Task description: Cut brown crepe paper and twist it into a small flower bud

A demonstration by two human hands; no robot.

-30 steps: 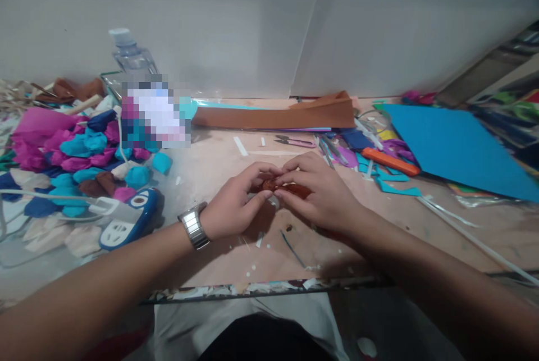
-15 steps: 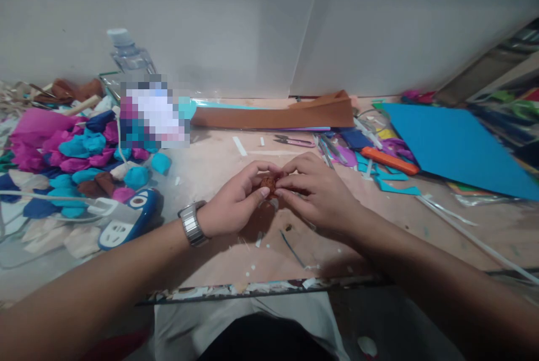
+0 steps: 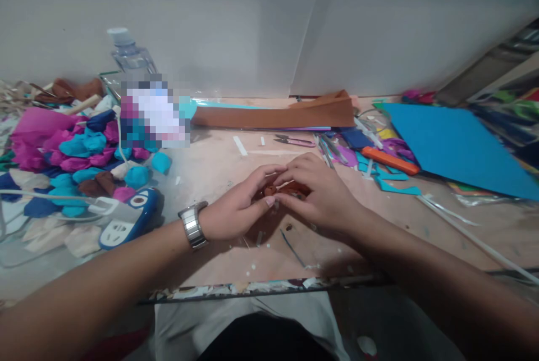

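A small crumpled brown piece (image 3: 270, 189), which looks like crepe paper, is held between both hands just above the table. My left hand (image 3: 236, 205) is closed around its left side, thumb and fingers curled in. My right hand (image 3: 326, 193) grips its right side, thumb tip close to the left thumb. More brown material shows under the right palm; the fingers hide much of the piece. Beyond the hands lies a folded brown strip (image 3: 273, 118) of similar colour. Small pink-handled thread snips (image 3: 297, 141) rest in front of that strip.
On the left are a heap of coloured paper bundles (image 3: 78, 145), a blue-and-white power strip (image 3: 128, 220) and a clear bottle (image 3: 132, 56). To the right lie an orange cutter (image 3: 391, 161), turquoise scraps (image 3: 396, 186) and a blue sheet (image 3: 458, 147). A wall (image 3: 236, 24) closes off the back.
The fingers shift around the brown piece. It showed more openly half a second ago; now the hands cover more of it. The things on the table have not moved.
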